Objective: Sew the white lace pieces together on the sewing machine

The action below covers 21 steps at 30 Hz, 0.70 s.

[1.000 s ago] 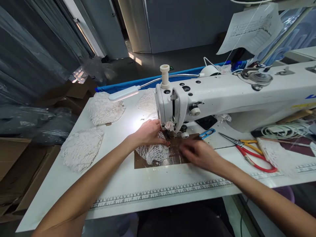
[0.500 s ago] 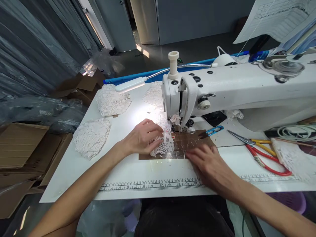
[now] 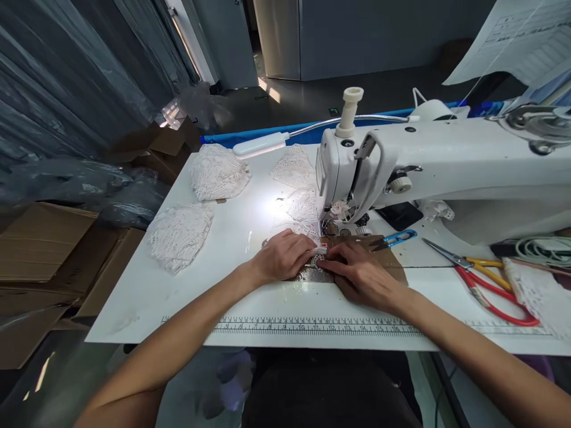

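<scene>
White lace fabric (image 3: 318,260) lies at the needle area of a white sewing machine (image 3: 428,156), over a brown plate (image 3: 388,261). My left hand (image 3: 288,254) is closed on the lace's left side, fingertips pressed together and partly covering it. From the right, my right hand (image 3: 357,270) pinches the lace's edge between thumb and fingers, just in front of the presser foot (image 3: 330,228). More lace (image 3: 301,205) trails behind my left hand, beside the machine head. Blue thread snips (image 3: 395,239) rest beyond my right hand.
Two lace piles (image 3: 218,172) (image 3: 179,236) lie on the table's left. Red-and-yellow-handled scissors (image 3: 486,282) and folded lace (image 3: 539,297) are on the right. A ruler strip (image 3: 303,327) runs along the front edge. A lamp (image 3: 261,145) reaches over the table; cardboard boxes (image 3: 44,249) stand at left.
My right hand has moved up and left from the plate onto the lace and grips it. My left hand has closed on the lace, closer to the needle. The view has shifted slightly.
</scene>
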### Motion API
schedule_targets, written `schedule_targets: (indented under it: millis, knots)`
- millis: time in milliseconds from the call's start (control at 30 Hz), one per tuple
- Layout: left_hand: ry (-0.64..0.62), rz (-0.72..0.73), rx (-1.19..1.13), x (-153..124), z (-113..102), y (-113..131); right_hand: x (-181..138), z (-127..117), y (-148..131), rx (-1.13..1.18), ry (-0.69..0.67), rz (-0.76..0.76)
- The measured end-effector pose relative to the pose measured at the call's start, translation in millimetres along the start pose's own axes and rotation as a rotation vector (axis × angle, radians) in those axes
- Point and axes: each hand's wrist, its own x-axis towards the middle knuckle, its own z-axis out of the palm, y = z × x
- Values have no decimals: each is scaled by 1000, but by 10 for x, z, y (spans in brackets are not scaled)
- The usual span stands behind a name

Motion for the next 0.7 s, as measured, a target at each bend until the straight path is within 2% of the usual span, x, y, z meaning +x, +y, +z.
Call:
schedule_targets:
  millis: [100, 167, 267, 367, 567, 700]
  knots:
    - [-53, 70, 63, -24, 11, 56, -32, 18, -75, -83, -10, 38]
    - [-96, 67, 49, -33, -1, 68, -43, -13, -91, -92, -19, 55]
    - [-111, 7, 13, -36, -21, 61, -31, -89, -24, 27, -22, 44]
    - [-96, 11, 45, -33, -23, 63, 24, -139, 107, 111, 8, 59]
    - [-69, 111, 218, -26, -9, 147, 155, -49, 137, -195, -81, 61]
    - [-69, 109, 213, -14, -1, 153, 109, -103, 157, -183, -39, 108]
